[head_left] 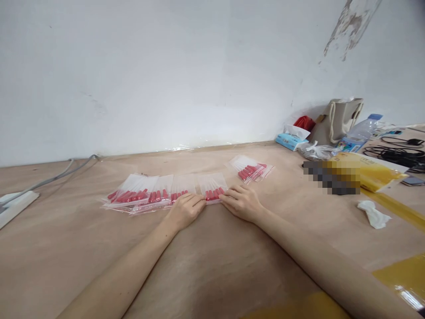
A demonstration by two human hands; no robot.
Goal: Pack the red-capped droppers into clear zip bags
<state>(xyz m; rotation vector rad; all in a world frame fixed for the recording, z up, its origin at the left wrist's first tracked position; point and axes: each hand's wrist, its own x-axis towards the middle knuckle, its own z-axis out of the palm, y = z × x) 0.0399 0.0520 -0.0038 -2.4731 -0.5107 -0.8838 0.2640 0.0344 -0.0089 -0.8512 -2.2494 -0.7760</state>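
A row of clear zip bags (159, 191) holding red-tipped pieces lies overlapping on the brown paper-covered table (212, 261). My left hand (184, 211) rests at the near edge of the row, fingers curled and pinching the lower edge of the rightmost bag (212, 185). My right hand (241, 202) meets it from the right, fingers bent onto the same bag's edge. A separate small pile of the same bags (250, 169) lies just beyond my right hand.
A white power strip (15, 204) with a grey cable sits at the far left. At the back right stand a tissue pack (291, 138), a canvas bag (337, 119), a water bottle (363, 130), black cables (398, 155) and a yellow package (375, 170). A crumpled tissue (373, 214) lies near.
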